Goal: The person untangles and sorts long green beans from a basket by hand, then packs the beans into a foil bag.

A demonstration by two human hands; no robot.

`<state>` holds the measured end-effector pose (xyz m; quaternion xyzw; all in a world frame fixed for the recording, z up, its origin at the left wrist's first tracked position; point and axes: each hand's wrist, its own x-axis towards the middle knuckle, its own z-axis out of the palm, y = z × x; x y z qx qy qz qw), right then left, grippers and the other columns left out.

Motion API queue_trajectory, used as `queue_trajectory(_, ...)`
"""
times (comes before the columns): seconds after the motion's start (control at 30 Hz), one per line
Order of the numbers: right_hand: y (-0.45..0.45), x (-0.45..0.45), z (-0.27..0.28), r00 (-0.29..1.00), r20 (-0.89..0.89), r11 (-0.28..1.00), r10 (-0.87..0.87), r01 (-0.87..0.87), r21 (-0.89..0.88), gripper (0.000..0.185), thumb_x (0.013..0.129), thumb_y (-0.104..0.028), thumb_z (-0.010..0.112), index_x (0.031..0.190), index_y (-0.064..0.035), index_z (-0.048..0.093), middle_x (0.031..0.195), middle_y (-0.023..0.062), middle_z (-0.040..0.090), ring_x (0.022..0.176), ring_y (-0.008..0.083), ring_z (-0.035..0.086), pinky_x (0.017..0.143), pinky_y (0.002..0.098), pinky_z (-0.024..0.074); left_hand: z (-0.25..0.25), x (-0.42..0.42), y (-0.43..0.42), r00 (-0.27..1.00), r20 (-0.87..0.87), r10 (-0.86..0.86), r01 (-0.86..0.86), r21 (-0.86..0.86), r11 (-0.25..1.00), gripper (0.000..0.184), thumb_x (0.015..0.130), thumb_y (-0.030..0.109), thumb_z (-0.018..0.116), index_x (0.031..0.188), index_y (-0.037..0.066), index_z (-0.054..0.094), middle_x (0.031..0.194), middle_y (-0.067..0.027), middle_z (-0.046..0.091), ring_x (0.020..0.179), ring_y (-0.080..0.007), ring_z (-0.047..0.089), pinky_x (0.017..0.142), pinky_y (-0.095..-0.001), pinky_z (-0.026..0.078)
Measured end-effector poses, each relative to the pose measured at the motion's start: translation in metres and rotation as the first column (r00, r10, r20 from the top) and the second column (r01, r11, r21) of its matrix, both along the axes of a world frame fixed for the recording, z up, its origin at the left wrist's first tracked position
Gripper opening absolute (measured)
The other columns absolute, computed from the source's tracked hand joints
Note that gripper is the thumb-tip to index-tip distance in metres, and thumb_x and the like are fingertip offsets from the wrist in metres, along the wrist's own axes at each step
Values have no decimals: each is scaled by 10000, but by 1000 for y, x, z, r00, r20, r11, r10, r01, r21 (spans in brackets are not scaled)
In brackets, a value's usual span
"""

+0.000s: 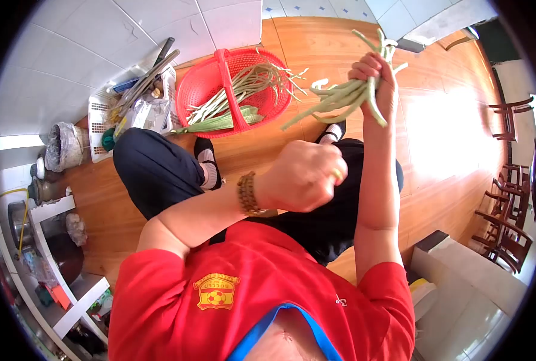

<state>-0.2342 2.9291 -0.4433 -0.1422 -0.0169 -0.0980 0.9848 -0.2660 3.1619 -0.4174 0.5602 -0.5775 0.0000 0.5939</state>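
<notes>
Shirt (292,259) showing red, collar (257,333) blue, badge (217,291) yellow; basket (221,81) showing red; beans (347,95) looking pale green; tiles (319,8) showing blue diamonds.

Two hands (307,175), two bean bunches (347,96), one red basket (197,84), two shoes (205,146)

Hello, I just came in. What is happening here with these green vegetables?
A seated person holds up a bunch of long beans in the right hand. The left hand is closed in front of the body; whether it holds anything is unclear. More long beans lie in a red basket on the floor, beside a ridged green vegetable.
</notes>
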Motion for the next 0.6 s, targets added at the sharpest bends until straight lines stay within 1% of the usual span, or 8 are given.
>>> queue_trajectory(0.03,3,-6,9,997,72,998,-9,5,63,136,908,-141,496,804,-65,452,671,-39,438,579,60,416,572,211,352,-2,2,10,926,-376,-22,61,93,994,129,711,44,459,803,22,547,662,-55,488,502,-166,440,457,-297,348)
queue_trajectory(0.1,8,-15,29,978,204,983,36,-71,167,109,910,-124,478,832,-53,449,668,-34,441,562,49,426,551,210,368,-12,11,31,447,-892,-69,135,-9,991,162,760,57,426,837,-1,556,643,-15,444,481,-105,345,437,-253,285)
queue_trajectory(0.13,8,-19,36,960,274,971,65,-124,203,101,911,-121,472,845,-50,447,666,-32,441,553,49,427,542,211,376,-23,19,42,136,-977,-164,62,-157,986,180,782,73,415,855,-10,558,633,6,414,482,-82,299,432,-233,256)
queue_trajectory(0.2,2,-21,41,890,435,971,139,-208,116,113,923,-130,456,902,-20,445,646,-17,464,500,61,485,487,215,431,-50,35,70,-41,-987,-152,-101,-148,984,170,790,100,419,835,3,552,616,4,374,493,-88,301,428,-223,247)
queue_trajectory(0.33,2,-25,52,830,525,974,187,-225,9,103,903,-103,491,893,-16,438,595,11,508,411,68,515,395,173,475,-66,60,94,-144,-967,-212,-175,-186,967,155,840,145,442,782,44,543,625,2,395,511,-89,318,424,-214,237)
queue_trajectory(0.47,7,-22,53,789,566,967,240,-243,-72,115,891,-107,516,872,-25,437,581,16,515,409,66,523,380,166,473,-82,63,77,-244,-940,-237,30,-251,967,244,921,273,498,872,50,583,677,22,444,519,-62,322,430,-212,251)
queue_trajectory(0.57,11,-19,53,771,593,969,232,-234,-75,127,882,-110,534,863,-28,439,572,19,517,409,66,527,371,162,468,-49,55,49,-24,-995,-92,217,-95,971,237,931,186,483,1051,15,597,697,28,447,531,-54,343,456,-189,271)
queue_trajectory(0.6,12,-18,51,768,605,973,209,-228,-46,131,878,-110,541,861,-29,440,568,20,519,409,66,529,366,159,465,-43,52,43,-30,-995,-91,218,-95,971,237,931,186,483,1051,15,597,697,28,447,531,-54,343,456,-189,271)
